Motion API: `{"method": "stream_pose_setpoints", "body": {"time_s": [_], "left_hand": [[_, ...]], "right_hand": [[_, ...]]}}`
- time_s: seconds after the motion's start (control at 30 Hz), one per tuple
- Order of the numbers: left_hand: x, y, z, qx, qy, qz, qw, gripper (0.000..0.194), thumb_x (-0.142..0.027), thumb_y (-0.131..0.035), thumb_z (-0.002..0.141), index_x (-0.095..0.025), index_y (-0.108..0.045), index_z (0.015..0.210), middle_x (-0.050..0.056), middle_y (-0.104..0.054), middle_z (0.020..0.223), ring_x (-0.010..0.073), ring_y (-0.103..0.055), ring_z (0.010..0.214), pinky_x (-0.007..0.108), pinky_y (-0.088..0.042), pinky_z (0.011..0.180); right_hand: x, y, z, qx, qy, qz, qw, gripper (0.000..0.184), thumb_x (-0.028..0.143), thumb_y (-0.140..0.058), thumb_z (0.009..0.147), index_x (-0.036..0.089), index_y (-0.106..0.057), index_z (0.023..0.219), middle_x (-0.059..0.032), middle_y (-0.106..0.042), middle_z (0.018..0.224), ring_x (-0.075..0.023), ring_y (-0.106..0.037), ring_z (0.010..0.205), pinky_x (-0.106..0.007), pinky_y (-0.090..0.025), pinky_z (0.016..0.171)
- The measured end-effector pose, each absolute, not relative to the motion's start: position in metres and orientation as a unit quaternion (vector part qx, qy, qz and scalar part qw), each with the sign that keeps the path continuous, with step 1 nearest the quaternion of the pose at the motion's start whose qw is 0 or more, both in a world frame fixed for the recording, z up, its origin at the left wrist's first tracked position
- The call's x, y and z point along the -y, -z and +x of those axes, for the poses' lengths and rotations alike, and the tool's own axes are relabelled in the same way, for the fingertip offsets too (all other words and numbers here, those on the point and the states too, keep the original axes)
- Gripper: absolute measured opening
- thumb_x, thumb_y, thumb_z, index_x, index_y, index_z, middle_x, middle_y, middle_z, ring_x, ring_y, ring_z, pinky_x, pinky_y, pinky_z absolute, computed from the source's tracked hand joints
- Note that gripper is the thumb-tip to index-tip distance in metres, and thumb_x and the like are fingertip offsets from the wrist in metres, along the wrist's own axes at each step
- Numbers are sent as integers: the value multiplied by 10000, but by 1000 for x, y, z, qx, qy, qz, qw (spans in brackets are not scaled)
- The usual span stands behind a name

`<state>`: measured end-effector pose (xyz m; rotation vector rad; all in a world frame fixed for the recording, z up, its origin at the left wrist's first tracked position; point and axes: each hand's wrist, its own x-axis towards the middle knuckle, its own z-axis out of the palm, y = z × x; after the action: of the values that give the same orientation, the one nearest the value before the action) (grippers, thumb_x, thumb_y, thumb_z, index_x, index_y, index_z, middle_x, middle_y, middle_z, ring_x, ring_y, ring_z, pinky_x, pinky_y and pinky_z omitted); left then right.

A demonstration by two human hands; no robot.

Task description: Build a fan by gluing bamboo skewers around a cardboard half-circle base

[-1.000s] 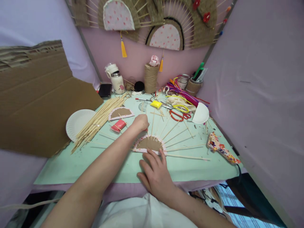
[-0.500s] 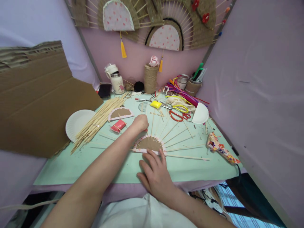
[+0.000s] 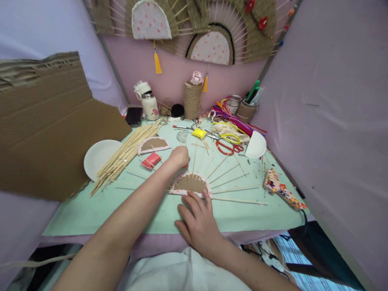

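Observation:
A cardboard half-circle point(image 3: 190, 184) edged with pink-spotted white trim lies flat, thin bamboo sticks point(image 3: 218, 165) fanning out from its curved side. My left hand point(image 3: 180, 157) is closed in a pinch at a stick near the top of the curve; the fingertips are mostly turned away from view. Fingers spread, my right hand point(image 3: 198, 222) rests with its fingertips on the straight lower edge of the half-circle. Clear shiny blobs show where some sticks meet the cardboard.
To the left are a bundle of bamboo sticks point(image 3: 127, 153), a paper plate point(image 3: 97, 157), a red packet point(image 3: 150, 161) and a large cardboard sheet point(image 3: 54, 133). A patterned glue gun point(image 3: 283, 189) lies at right. Red scissors point(image 3: 224, 148) and a twine spool point(image 3: 192, 100) are farther back.

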<state>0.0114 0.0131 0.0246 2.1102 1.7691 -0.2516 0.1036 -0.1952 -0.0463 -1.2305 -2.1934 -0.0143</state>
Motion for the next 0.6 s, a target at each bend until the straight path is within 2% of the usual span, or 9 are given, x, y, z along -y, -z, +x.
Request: {"method": "stream_pose_setpoints", "body": {"time_s": [0.6], "left_hand": [[-11,-27,11,-626,86,753,184,210,-140,-578,741,-77,-777,761,176,-750,809,222,-701,843,224,-489,805]], "right_hand": [[195,48,103,827,-10,-467,312,224,340,-576,920,186,-612,1079,-111,-631,1222,-262,-451,1305,-569,-136,1177]]}}
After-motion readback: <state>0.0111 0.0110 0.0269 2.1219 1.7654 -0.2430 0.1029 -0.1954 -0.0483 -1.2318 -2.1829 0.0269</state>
